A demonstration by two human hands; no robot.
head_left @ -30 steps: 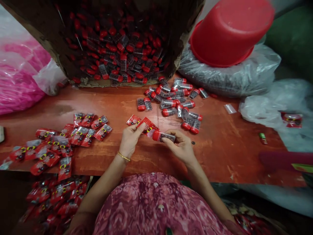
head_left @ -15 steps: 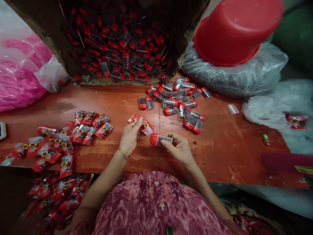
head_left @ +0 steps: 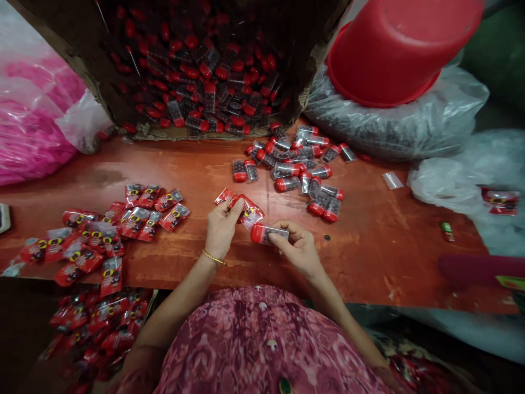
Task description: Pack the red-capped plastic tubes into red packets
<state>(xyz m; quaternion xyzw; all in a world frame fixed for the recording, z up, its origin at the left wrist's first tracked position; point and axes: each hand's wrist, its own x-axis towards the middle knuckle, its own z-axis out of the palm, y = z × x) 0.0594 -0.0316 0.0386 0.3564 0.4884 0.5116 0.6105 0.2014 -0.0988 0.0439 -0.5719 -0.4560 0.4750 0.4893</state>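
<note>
Between the thumb and fingers of my left hand (head_left: 220, 229) is a red printed plastic wrapper (head_left: 251, 210), its clear end facing right. My right hand (head_left: 302, 249) grips a small clear container (head_left: 264, 234) with a rounded red cap, filled with dark little balls. The cap points left, close beside the wrapper's clear end; whether they touch I cannot tell. Beyond my right hand lies a pile of similar red-capped containers (head_left: 287, 169). Left of my left hand, several containers in red printed wrappers (head_left: 135, 221) are spread over the table.
A cardboard box (head_left: 305, 98) full of red-capped containers stands at the back of the wooden table (head_left: 369, 235). On the right, a red bucket (head_left: 394, 60) sits upside down on a plastic bag (head_left: 410, 131). Pink items fill a bag (head_left: 33, 131) at left. More wrapped pieces (head_left: 110, 323) lie below the front edge.
My left hand has moved slightly right, bringing the wrapper's clear end closer to the red cap. My right hand stays nearly in place with the container.
</note>
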